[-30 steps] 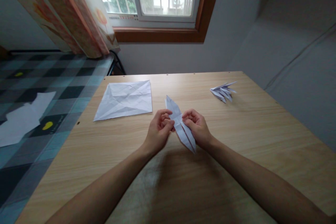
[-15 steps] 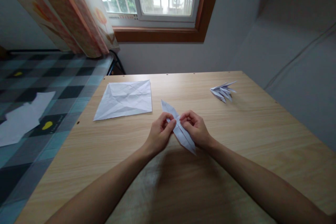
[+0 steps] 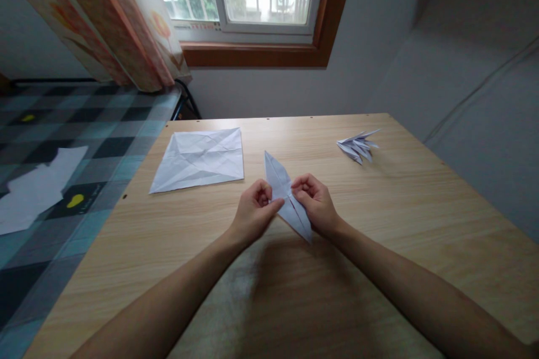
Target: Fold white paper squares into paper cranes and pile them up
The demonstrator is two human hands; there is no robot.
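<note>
Between my two hands is a folded piece of white paper [image 3: 296,217], long and diamond-shaped with pointed ends and a slit down its near half. My left hand [image 3: 255,206] pinches its left edge, the thumb lying on top near the middle. On the opposite edge, my right hand [image 3: 315,202] grips the paper between thumb and curled fingers. The paper is held above the wooden table and slants from upper left to lower right. Its underside and some fingertips are hidden.
A creased white sheet [image 3: 202,158] lies at the table's back left. Toward the back right rests a bundle of spiky folded paper [image 3: 359,146]. Loose white papers [image 3: 37,190] lie on the checked cloth [image 3: 113,146] left of the wooden table [image 3: 177,224].
The folded paper has turned slightly and looks wider, its far tip now further right and higher. My left thumb and fingers have spread a little apart; my right hand has barely moved.
</note>
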